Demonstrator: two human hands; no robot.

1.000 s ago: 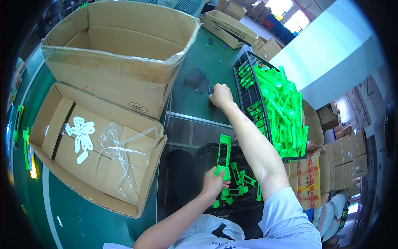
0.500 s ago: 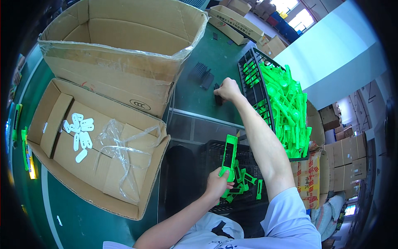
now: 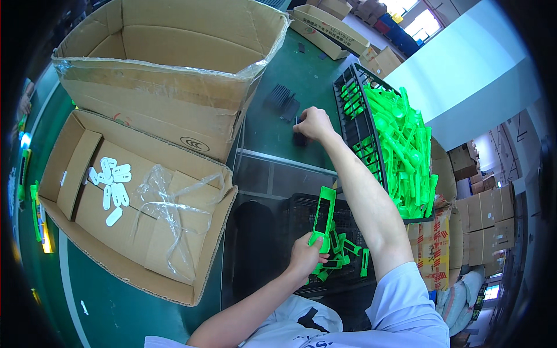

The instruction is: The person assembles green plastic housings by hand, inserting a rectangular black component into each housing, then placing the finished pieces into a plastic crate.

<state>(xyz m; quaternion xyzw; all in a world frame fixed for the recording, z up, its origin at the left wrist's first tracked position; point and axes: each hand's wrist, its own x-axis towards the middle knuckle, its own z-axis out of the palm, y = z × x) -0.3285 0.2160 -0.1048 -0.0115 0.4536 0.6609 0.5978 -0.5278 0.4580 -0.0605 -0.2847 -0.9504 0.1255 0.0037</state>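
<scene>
My left hand (image 3: 302,255) grips a long bright green plastic part (image 3: 323,216) and holds it upright over a black crate (image 3: 293,210) with several more green parts (image 3: 342,255) in it. My right hand (image 3: 314,123) reaches far out across the green table (image 3: 301,75). Its fingers are closed on a small dark piece (image 3: 299,139) lying on the table top. A stack of dark ribbed pieces (image 3: 282,101) lies just beyond that hand.
A black basket (image 3: 358,136) heaped with green plastic parts (image 3: 400,151) stands at the right. A tall open carton (image 3: 168,69) stands at the left, and a flat carton (image 3: 104,226) holds white pieces (image 3: 110,185) and a clear bag (image 3: 168,203). More cartons (image 3: 331,23) lie at the back.
My right hand has stayed stretched out at the dark pieces on the table. My left hand keeps the green part upright, slightly shifted right in view as the camera moved.
</scene>
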